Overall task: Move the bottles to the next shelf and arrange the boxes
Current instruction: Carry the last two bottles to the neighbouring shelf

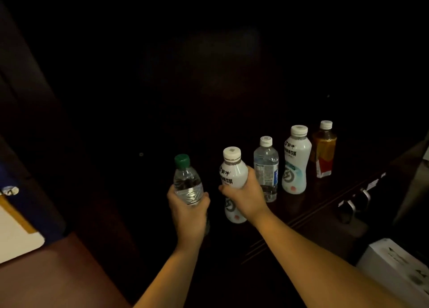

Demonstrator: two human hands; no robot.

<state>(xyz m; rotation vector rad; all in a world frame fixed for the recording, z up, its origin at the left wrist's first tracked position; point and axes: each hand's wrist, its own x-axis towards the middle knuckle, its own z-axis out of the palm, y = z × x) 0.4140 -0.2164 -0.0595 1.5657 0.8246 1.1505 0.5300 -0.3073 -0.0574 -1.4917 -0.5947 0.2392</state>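
Note:
My left hand grips a clear water bottle with a green cap, held upright. My right hand wraps around the middle of a white milk-drink bottle with a white cap, also upright. Further right on the dark shelf stand three more bottles in a row: a clear water bottle with a white cap, a second white milk-drink bottle and an amber tea bottle. Whether the two held bottles rest on the shelf is hidden in the dark.
A white printed box sits low at the right. Metal handles show on the cabinet front under the shelf. At the left are a reddish-brown surface and a white board with a tan strip. The background is very dark.

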